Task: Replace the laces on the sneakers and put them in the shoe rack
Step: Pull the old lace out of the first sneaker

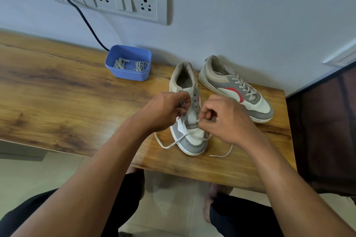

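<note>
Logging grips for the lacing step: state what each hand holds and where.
Left hand grips the near white-and-grey sneaker by its left-side eyelet flap. Right hand pinches the white flat lace beside the lower eyelets.

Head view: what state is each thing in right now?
near sneaker, upright, mostly unlaced, white lace threaded only near the toe.
white lace, slack strands lie on the table.
far sneaker, upright, fully laced in grey.
blue tub, open, grey lace bundles inside.
left hand, grips near sneaker's eyelet flap.
right hand, pinches white lace.
</note>
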A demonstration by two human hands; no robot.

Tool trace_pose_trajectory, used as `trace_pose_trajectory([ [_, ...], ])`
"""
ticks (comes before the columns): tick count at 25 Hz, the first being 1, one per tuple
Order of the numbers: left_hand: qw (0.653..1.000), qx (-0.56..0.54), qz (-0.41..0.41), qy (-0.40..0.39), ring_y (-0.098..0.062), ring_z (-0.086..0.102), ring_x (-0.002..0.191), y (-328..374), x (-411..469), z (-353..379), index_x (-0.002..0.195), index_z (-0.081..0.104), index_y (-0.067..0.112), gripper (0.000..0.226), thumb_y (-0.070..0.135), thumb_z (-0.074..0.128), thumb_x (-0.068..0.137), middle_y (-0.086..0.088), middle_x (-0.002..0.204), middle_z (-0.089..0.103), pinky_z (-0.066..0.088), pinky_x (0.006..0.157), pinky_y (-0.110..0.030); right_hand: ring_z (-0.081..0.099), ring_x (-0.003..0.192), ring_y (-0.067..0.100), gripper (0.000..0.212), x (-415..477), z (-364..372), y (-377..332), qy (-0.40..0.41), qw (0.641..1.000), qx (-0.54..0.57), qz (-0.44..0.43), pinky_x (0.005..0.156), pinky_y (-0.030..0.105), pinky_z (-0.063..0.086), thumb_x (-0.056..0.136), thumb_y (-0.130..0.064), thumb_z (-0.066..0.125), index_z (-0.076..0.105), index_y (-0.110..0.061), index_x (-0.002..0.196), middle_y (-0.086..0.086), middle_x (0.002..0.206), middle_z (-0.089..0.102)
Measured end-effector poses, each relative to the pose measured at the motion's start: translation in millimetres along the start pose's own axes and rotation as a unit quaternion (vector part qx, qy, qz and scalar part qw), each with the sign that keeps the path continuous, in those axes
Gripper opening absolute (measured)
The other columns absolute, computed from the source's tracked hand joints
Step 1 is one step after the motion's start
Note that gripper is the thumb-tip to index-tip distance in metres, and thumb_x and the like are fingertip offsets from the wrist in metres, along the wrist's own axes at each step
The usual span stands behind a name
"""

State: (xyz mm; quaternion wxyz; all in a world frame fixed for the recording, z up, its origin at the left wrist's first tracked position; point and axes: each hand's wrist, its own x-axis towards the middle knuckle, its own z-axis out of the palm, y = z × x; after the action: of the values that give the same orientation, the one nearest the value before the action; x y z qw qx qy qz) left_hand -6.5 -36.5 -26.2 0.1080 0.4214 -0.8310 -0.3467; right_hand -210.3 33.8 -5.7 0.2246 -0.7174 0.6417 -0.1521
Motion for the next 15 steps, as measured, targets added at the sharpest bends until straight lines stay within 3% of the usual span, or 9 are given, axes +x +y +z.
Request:
trace_pose_trajectory([
  [2,1.0,0.0,0.004,-0.002,-0.007,0.06,0.081,0,0,-1,0.098,0.061,0.022,0.018,0.005,0.062,0.094,0.009,0.086,0.063,0.047,0.067,-0.023,0.061,0.075,0.001,0.016,-1,-2,1,0.019,1.0,0.01,0.006,0.062,0.03,0.051,0.074,-0.038,0.083,0.07,-0.033,0.082,-0.014,0.083,0.061],
  [5,1.0,0.001,0.002,-0.001,-0.008,0.06,0.082,0,0,0,0.099,0.061,0.023,0.017,0.006,0.063,0.095,0.008,0.087,0.063,0.049,0.068,-0.026,0.06,0.079,0.003,0.017,3,12,-5,-0.014,0.999,-0.017,-0.029,0.065,0.03,0.051,0.079,-0.039,0.084,0.072,-0.032,0.09,-0.013,0.089,0.059],
  [8,1.0,-0.003,0.0,-0.003,-0.003,0.059,0.079,0,0,0,0.098,0.06,0.024,0.018,0.006,0.062,0.095,0.01,0.085,0.062,0.045,0.064,-0.019,0.061,0.075,0.005,0.011,2,7,-2,0.003,0.999,0.032,-0.028,0.066,0.039,0.055,0.076,-0.031,0.08,0.07,-0.027,0.077,-0.012,0.084,0.059],
  [10,1.0,-0.008,-0.001,-0.005,-0.004,0.059,0.08,0,0,0,0.098,0.06,0.025,0.019,0.006,0.062,0.095,0.01,0.086,0.062,0.047,0.065,-0.022,0.061,0.074,0.005,0.012,0,-5,2,0.05,0.997,0.06,-0.019,0.065,0.038,0.057,0.071,-0.038,0.076,0.067,-0.03,0.072,-0.013,0.081,0.06],
  [13,1.0,-0.003,0.0,-0.003,-0.008,0.061,0.083,-1,2,0,0.101,0.061,0.025,0.017,0.009,0.063,0.095,0.01,0.088,0.062,0.051,0.069,-0.029,0.06,0.079,0.002,0.019,1,0,-4,0.02,0.999,0.009,-0.027,0.066,0.03,0.053,0.078,-0.044,0.082,0.072,-0.032,0.088,-0.015,0.088,0.059],
  [15,1.0,-0.003,-0.004,-0.004,-0.009,0.061,0.084,-1,1,0,0.102,0.061,0.025,0.017,0.01,0.064,0.095,0.01,0.088,0.063,0.051,0.07,-0.029,0.061,0.084,0.006,0.018,4,12,-8,-0.012,0.999,-0.034,-0.035,0.068,0.033,0.053,0.084,-0.042,0.082,0.074,-0.029,0.095,-0.013,0.094,0.059],
])
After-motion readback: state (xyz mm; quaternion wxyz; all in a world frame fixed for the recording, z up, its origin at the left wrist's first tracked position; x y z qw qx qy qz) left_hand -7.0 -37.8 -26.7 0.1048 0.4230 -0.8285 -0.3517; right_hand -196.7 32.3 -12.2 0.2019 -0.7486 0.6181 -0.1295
